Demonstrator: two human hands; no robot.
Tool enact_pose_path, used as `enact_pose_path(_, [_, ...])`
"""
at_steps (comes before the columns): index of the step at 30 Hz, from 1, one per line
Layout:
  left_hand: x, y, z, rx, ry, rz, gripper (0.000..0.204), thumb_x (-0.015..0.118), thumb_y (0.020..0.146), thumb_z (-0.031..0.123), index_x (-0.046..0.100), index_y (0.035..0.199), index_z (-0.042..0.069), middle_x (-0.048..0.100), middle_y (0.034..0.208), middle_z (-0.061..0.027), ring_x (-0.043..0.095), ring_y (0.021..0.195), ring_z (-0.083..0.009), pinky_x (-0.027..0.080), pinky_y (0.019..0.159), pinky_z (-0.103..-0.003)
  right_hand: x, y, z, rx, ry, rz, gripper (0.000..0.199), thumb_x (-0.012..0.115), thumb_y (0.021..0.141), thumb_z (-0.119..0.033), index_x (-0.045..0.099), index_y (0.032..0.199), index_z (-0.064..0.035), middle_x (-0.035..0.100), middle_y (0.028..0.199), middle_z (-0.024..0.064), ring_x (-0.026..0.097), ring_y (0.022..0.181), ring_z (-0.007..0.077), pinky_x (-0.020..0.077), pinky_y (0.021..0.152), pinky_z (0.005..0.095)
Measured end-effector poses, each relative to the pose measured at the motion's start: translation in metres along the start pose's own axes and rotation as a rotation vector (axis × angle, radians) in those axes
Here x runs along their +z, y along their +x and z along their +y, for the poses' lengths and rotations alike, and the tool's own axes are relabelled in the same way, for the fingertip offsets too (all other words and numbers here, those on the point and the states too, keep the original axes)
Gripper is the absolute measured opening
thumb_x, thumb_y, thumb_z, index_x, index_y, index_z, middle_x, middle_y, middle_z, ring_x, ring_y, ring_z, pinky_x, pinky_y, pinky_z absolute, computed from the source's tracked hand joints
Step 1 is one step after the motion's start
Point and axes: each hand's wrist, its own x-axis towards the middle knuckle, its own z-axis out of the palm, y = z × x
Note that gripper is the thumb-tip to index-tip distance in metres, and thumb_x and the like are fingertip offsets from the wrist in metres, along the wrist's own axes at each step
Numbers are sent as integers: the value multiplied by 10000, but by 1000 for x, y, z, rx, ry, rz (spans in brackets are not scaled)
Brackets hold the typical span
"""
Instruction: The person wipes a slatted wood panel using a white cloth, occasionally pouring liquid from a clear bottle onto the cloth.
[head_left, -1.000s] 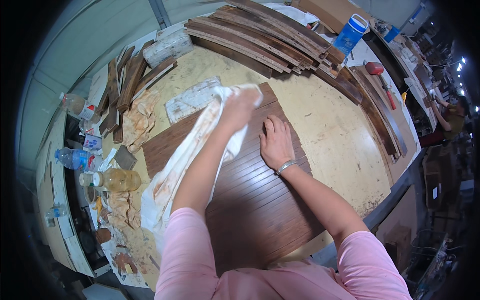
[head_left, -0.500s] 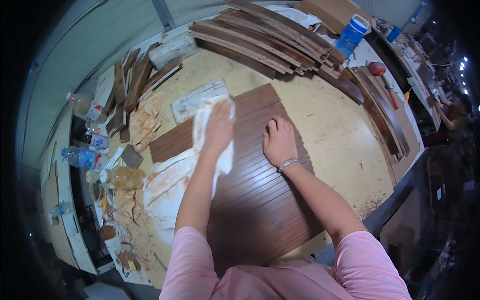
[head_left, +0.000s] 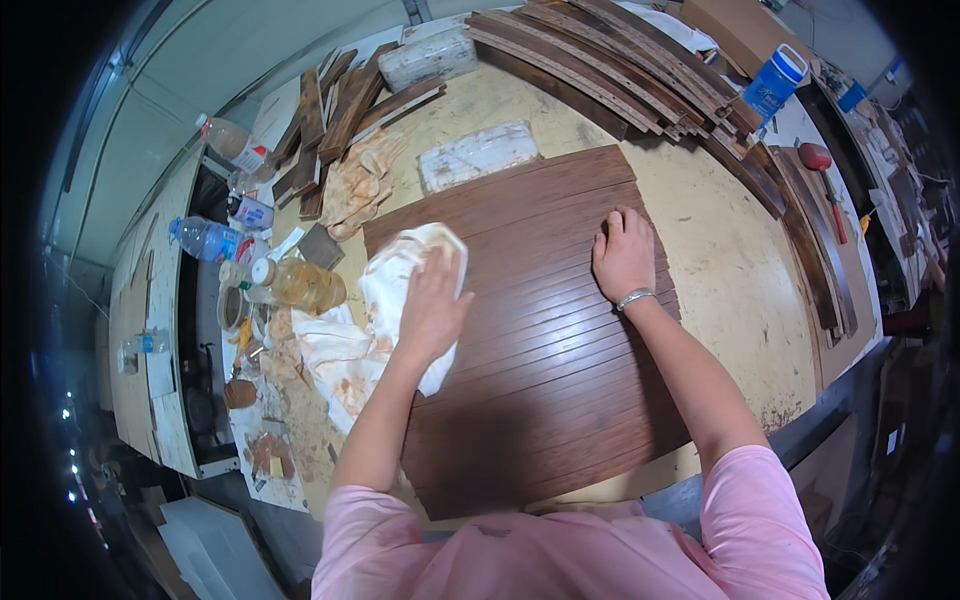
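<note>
A dark brown panel of narrow wooden slats lies on the pale worktable. Over its left edge is a stained white cloth, part of it bunched on the tabletop. My left hand lies flat on the cloth, fingers stretched out and thumb apart, pressing it against the slats; its fingertips are a little blurred. Near the panel's right edge, my right hand rests palm down with its fingers apart and holds nothing. A silver bracelet circles the right wrist.
Curved wooden strips are stacked along the back. Beyond the panel sits a white wrapped block. Bottles, including a yellowish jar, crowd the left edge beside a crumpled tan cloth. A blue jug and red-headed mallet are at right.
My left hand and the cloth have moved nearer to me over the slats, from the panel's far edge. My right hand stays on the panel's right side. The whole view has shifted.
</note>
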Motion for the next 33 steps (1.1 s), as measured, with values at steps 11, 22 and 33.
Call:
enact_pose_path(11, [25,36,65,336,-231,-29,673,666,872,312,421,1425,17,415,1484,-223,440,1321,-418,287,1154,-482,-1,2,-2,0,-1,-18,297,599,872,-165,542,1127,-24,527,1238,153,492,1178,327,377,1030,443])
enact_pose_path(22, [33,56,48,316,-185,39,574,611,920,290,461,1424,59,423,1498,-193,357,1413,-355,257,1170,-471,-3,2,-1,12,-3,-35,291,597,874,-173,547,1118,-23,532,1247,163,482,1201,326,357,1058,445])
enact_pose_path(33, [1,40,1,-9,-114,32,623,614,918,232,392,1466,39,405,1491,-237,348,1410,-376,232,1166,-516,-5,2,-2,13,-8,-60,301,599,868,-171,543,1118,-13,523,1256,174,473,1206,340,356,1052,453])
